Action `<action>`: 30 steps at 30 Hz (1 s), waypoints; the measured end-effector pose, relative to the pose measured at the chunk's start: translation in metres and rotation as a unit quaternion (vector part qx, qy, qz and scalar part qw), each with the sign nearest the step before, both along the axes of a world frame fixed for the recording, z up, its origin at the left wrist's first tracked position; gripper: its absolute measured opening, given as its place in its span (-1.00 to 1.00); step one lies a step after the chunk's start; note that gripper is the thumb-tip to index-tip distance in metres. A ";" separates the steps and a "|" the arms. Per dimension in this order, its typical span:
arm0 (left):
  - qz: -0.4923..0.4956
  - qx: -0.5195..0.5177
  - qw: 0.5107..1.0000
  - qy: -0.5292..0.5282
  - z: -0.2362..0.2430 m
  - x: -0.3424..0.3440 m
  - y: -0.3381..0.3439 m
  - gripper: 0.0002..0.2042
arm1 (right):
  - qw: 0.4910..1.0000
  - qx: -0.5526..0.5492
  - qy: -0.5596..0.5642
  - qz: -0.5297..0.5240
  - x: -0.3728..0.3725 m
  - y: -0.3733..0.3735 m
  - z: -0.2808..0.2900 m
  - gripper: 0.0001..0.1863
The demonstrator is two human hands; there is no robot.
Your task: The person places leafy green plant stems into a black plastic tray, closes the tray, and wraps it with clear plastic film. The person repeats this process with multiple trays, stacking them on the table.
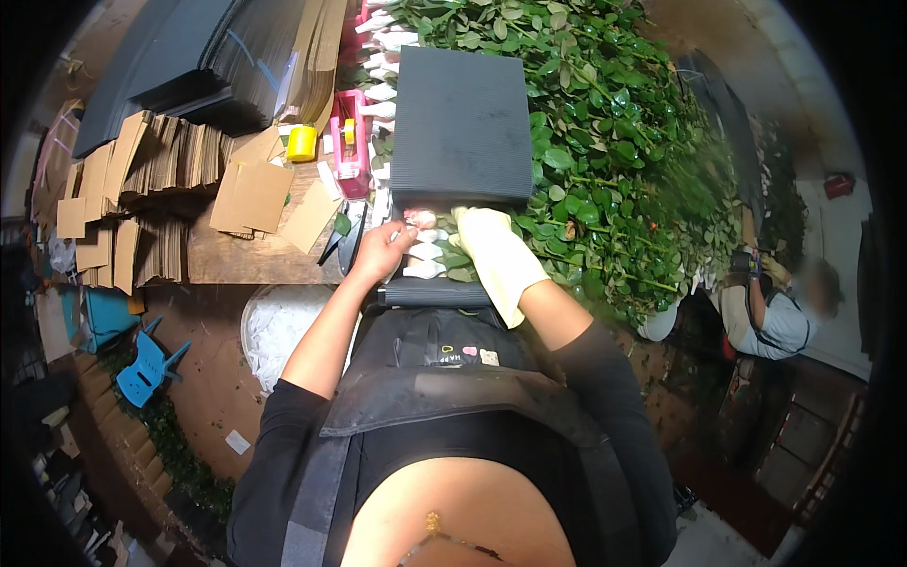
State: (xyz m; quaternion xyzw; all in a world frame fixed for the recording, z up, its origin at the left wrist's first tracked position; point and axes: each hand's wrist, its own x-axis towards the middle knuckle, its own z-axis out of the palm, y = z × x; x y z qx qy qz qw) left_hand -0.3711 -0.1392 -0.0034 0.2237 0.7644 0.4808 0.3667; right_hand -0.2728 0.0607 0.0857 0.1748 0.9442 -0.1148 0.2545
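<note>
My left hand [384, 249] is bare, its fingers curled and pinched at the base of a pinkish rose bud [420, 219]. Just across from it is my right hand [487, 248], in a pale yellow glove. Its fingers bend inward beside the bud, and whatever they hold is hidden. White-sleeved rose buds [427, 252] lie in a row between the hands, close to my body. Beyond both hands, a black corrugated sheet [463, 123] lies over the roses. Leafy green rose stems [614, 170] spread to the right of the glove.
Left of the roses stand a pink basket [350, 175], a yellow tape roll [301, 144], scissors [351, 236] and cardboard pieces [250, 197]. Stacked dark sheets [179, 57] lie farther back. A tub of white material [279, 331] and a blue stool [146, 369] stand below. Another person [770, 317] works at right.
</note>
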 end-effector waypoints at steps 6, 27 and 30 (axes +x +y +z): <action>0.225 0.130 0.959 -0.109 0.002 -0.008 -0.027 -0.75 | 0.999 -0.044 0.004 -0.032 0.005 0.005 0.006 -0.44; 0.070 0.020 0.996 -0.058 0.018 -0.013 -0.070 -0.90 | 0.967 -0.141 0.209 -0.041 0.063 0.031 0.036 -0.41; 0.011 -0.023 0.999 0.042 0.024 -0.012 -0.061 -0.78 | 0.933 -0.209 0.291 -0.030 0.057 0.019 0.060 -0.58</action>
